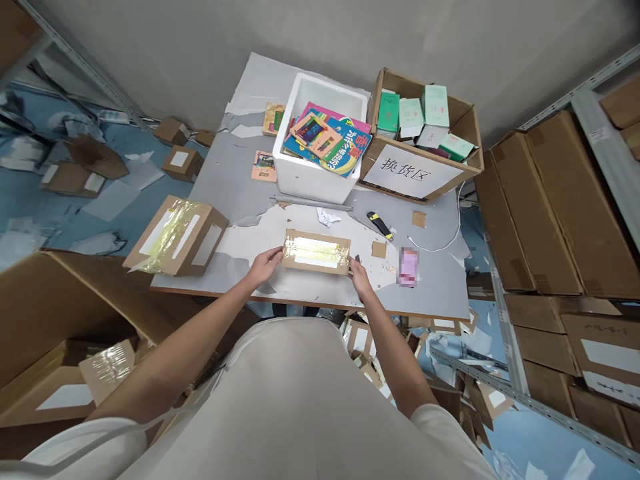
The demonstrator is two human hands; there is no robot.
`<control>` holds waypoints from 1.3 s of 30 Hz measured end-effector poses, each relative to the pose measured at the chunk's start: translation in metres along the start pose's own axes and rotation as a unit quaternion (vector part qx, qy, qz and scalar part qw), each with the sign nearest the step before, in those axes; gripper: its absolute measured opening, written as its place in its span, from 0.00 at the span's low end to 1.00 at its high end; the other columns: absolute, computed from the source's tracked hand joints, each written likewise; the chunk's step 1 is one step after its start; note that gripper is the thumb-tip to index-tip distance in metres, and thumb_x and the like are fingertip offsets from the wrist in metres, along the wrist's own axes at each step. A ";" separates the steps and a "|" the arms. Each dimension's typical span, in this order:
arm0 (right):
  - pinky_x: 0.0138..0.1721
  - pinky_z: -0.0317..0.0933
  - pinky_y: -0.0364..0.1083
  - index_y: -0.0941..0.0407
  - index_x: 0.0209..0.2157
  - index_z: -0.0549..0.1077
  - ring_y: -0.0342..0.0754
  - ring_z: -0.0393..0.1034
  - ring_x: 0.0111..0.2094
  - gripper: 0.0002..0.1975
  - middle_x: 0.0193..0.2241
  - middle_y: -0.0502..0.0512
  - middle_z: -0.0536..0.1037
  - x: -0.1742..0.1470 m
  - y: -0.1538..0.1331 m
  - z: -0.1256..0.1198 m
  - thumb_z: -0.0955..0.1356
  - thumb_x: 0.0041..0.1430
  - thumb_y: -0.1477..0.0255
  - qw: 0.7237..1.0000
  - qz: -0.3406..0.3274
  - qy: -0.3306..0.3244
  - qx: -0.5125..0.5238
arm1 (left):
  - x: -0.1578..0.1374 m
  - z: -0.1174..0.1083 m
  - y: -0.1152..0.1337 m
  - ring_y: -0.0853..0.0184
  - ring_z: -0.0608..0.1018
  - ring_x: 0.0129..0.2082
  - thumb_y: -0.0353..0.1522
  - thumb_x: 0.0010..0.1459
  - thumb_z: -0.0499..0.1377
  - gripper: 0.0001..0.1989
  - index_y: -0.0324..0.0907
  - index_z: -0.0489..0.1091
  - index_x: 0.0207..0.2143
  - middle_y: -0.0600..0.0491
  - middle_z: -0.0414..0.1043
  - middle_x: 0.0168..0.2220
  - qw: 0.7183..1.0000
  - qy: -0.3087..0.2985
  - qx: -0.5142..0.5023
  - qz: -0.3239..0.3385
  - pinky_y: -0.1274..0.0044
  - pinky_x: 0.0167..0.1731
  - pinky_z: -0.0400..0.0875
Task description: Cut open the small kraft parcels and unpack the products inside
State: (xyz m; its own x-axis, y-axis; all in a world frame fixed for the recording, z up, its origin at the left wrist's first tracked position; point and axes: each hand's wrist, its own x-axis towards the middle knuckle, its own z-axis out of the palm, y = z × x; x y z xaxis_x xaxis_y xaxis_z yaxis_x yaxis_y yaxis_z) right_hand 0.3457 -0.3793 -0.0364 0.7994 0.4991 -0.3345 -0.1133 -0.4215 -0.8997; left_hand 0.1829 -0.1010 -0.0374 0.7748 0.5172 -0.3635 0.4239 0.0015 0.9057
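Shirt [300, 407], left grip [265, 267], right grip [360, 277] — clasping box [316, 253]

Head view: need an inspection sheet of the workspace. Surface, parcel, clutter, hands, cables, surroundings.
Surface: table has a grey covering, torn, with whitish patches.
Job's things: parcel, cardboard, clear tape over white labels; whether it touches the table is unclear.
Clutter: yellow-and-black cutter, crumpled paper, cardboard scraps, blurred pink item; taped box at the left; foam box of books and carton of green and white boxes at the back.
Hands: left hand and right hand hold opposite ends of the parcel.
Cables: white cable, curving across the table's right side.
Surroundings: cartons and paper on the blue floor; loaded metal shelf at right.
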 end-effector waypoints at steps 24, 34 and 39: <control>0.48 0.65 0.51 0.56 0.44 0.74 0.51 0.72 0.43 0.15 0.42 0.58 0.78 -0.015 -0.002 -0.001 0.65 0.56 0.69 0.993 -0.048 -0.026 -0.105 | -0.015 -0.001 -0.013 0.54 0.76 0.48 0.56 0.46 0.59 0.37 0.38 0.74 0.48 0.45 0.76 0.48 0.997 -0.041 0.052 0.050 0.67 0.50 0.70; 0.46 0.61 0.49 0.56 0.30 0.74 0.52 0.70 0.38 0.21 0.33 0.59 0.77 0.004 -0.012 0.010 0.58 0.64 0.59 0.978 -0.013 0.022 -0.206 | 0.008 0.005 0.014 0.56 0.77 0.40 0.46 0.56 0.52 0.21 0.43 0.79 0.35 0.50 0.80 0.38 0.978 0.038 0.205 0.025 0.72 0.43 0.68; 0.45 0.63 0.49 0.57 0.32 0.76 0.52 0.72 0.39 0.22 0.35 0.60 0.79 0.020 -0.014 0.012 0.58 0.64 0.58 0.980 0.014 0.021 -0.198 | 0.022 0.006 0.013 0.54 0.78 0.42 0.44 0.55 0.55 0.19 0.42 0.79 0.36 0.49 0.80 0.39 0.980 0.032 0.197 0.008 0.70 0.45 0.68</control>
State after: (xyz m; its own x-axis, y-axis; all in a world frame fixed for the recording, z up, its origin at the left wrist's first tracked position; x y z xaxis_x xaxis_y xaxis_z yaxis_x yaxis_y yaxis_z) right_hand 0.3557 -0.3541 -0.0336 0.8234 0.4553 -0.3387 0.0960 -0.7000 -0.7076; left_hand 0.2077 -0.0950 -0.0353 0.7579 0.5665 -0.3236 0.5688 -0.3309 0.7529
